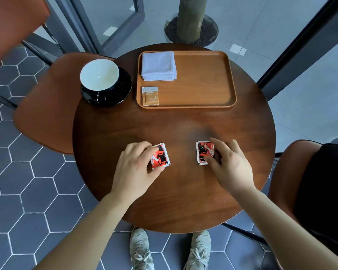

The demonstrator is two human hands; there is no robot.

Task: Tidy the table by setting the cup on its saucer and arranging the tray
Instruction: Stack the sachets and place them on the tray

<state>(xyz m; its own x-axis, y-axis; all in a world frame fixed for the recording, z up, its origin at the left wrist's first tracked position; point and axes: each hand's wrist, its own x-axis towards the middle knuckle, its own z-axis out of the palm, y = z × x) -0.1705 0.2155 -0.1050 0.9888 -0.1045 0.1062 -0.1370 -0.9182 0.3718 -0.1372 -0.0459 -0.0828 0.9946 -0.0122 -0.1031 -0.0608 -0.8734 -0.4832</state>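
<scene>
Tray (203,80): holds folded napkin (158,66) and sachet (150,96) at its left end. Cup (99,76): on saucer (125,88), just left of tray. Left hand (134,168): pinches red packet (161,155), well nearer than tray. Right hand (228,164): fingers curled on second red packet (203,151), likewise nearer.

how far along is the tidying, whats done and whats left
Done: the cup sits on its saucer; the tray holds a folded napkin and a tan sachet. In hand: the left hand grips the left red packet, the right hand pinches the right red packet. Left: both likely go onto the tray.
</scene>
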